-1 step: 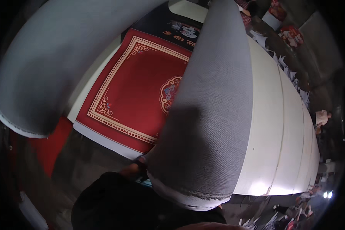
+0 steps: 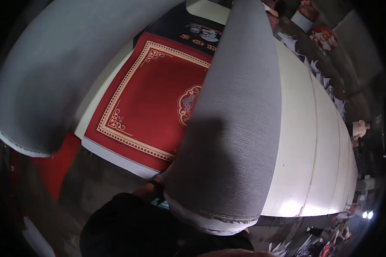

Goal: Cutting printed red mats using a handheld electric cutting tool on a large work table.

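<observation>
My left hand (image 2: 151, 189) is low in the view, at the near edge of a red mat (image 2: 146, 94) with a gold border and a flowered medallion. A dark band or object lies across this hand. Its fingers are mostly hidden behind a large grey ribbed fabric roll or fold (image 2: 231, 128), which slants across the mat's right part and ends in a pale, frayed edge. My right hand does not show. Another thick grey roll or fold (image 2: 51, 85) fills the upper left and covers part of the scene.
Beneath the mat stretches a pale table (image 2: 298, 141), its top seamed on the right. A dark printed mat (image 2: 188, 30) lies beyond the red one. White scraps (image 2: 313, 66) line the table's far right side. Another person (image 2: 360, 128) is at the right, and a white bin (image 2: 302, 19) stands far right.
</observation>
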Demonstrator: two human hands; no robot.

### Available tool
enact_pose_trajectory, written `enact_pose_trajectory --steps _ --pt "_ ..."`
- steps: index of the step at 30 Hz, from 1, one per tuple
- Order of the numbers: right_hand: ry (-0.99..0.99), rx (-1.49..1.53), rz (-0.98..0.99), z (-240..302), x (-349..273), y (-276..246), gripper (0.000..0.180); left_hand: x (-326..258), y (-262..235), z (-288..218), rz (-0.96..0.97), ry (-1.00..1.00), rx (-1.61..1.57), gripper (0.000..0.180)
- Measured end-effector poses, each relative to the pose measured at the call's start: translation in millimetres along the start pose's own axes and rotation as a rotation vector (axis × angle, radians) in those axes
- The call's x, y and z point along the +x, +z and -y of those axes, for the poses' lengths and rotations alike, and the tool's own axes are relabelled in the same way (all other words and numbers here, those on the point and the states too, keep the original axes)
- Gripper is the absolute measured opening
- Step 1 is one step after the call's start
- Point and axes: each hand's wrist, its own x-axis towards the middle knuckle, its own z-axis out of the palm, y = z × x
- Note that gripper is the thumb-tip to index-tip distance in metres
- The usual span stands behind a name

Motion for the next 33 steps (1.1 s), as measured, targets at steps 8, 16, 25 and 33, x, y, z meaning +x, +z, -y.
enact_pose_trajectory --steps 8,16,25,33 --pt "-0.088 0.123 -0.19 9 -39 19 0.078 10 28 -45 0.084 -0.07 0.075 0.076" --pt "-0.172 0.233 -0.361 33 -57 44 0.078 33 73 -78 0.164 -0.12 0.135 0.077" --pt "-0.274 0.343 -0.563 74 -126 11 0.078 5 152 -37 0.264 -0.185 0.185 0.077" --pt "-0.261 0.12 -0.275 109 -159 -23 0.059 -95 315 19 0.152 0.051 0.893 0.099"
